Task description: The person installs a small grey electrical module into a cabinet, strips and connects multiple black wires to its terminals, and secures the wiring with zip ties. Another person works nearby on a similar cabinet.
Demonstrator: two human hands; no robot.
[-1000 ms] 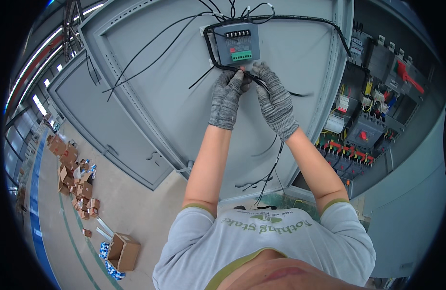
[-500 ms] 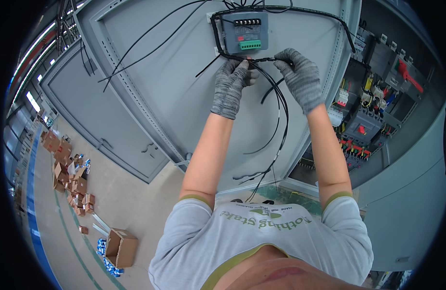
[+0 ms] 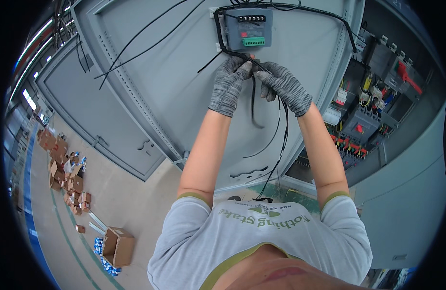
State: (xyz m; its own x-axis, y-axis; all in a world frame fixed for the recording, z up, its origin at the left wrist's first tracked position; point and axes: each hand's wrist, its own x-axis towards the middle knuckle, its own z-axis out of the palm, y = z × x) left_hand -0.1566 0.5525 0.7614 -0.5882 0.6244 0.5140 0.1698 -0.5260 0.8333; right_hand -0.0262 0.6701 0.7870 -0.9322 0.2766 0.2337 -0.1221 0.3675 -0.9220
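Both my hands wear grey knit gloves and meet just below a grey module point(image 3: 246, 29) with a green terminal block on the cabinet door. My left hand point(image 3: 227, 82) is closed, thumb and fingers pinching the black wire bundle point(image 3: 240, 54) where it leaves the module's lower corner. Close beside it, my right hand point(image 3: 285, 86) is also closed on the bundle; the fingertips partly hide what it grips. A loose black strip point(image 3: 254, 104) hangs between the hands, its lower end blurred. Below the right hand, several black wires point(image 3: 285, 140) run down the door.
The grey door panel point(image 3: 184, 92) stands before me. To the right, the open cabinet holds breakers point(image 3: 362, 124) and a red handle point(image 3: 406, 75). Loose black wires point(image 3: 150, 48) cross the upper left. Cardboard boxes point(image 3: 119, 246) lie on the floor at left.
My right hand has moved left and slightly down, from holding a black strip stretched out sideways to beside my left hand. The strip's loose end now hangs down between them.
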